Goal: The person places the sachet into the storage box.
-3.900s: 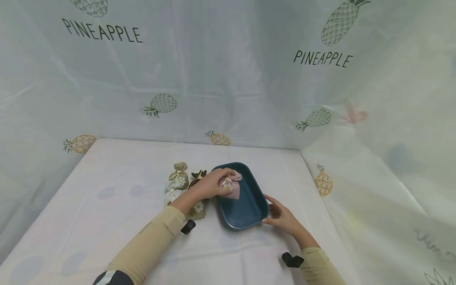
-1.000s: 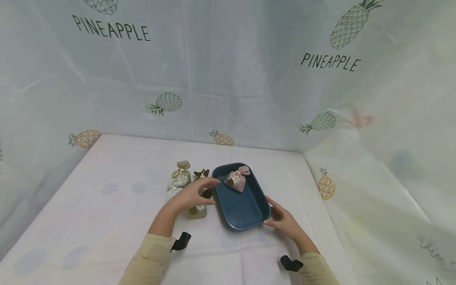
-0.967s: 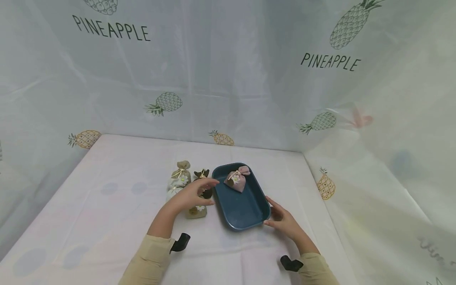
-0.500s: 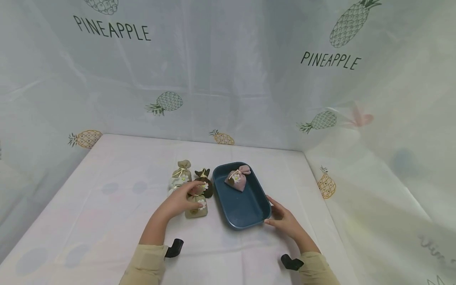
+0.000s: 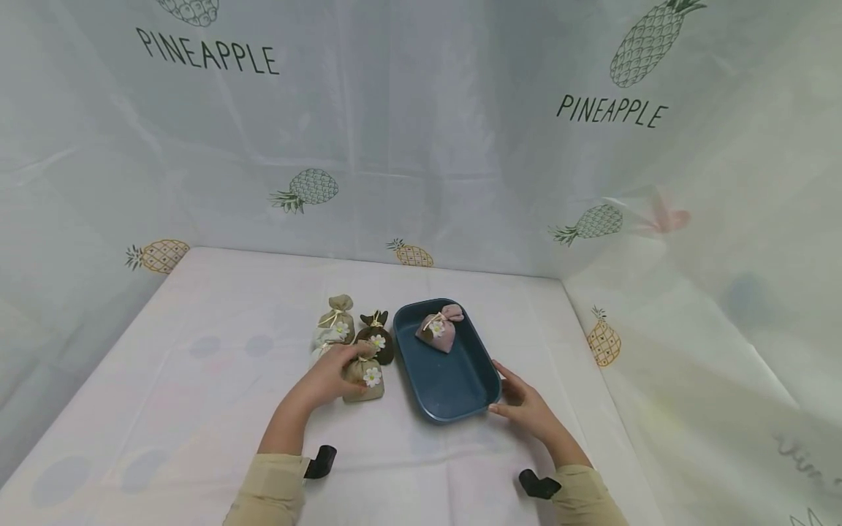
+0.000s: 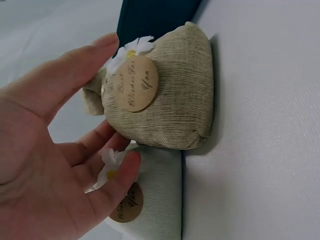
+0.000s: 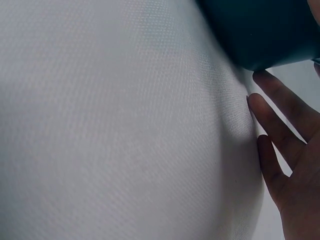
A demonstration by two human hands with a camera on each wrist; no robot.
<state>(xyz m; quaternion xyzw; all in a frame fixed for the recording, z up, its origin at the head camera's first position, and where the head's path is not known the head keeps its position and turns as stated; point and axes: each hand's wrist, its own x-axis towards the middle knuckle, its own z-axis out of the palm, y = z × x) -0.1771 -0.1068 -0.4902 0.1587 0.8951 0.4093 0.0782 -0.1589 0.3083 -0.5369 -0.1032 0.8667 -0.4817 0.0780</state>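
Step in hand, prob.: getting round the near tan bag (image 6: 175, 90), on bench (image 5: 197, 409) just L of blue tray (image 5: 450, 391); pink bag (image 5: 444, 338) lies in tray, far end. L grip (image 5: 325, 380): thumb & fingers spread astride bag, no firm hold seen; contact can't tell. Next move likely calls for closing on bag w/o catching white bag (image 6: 160, 185) just beside. R grip (image 5: 526, 405): digits fairly straight, spanning tray's near R corner, apparently steadying it. Both forearms (image 5: 284, 424) angle in from near side.
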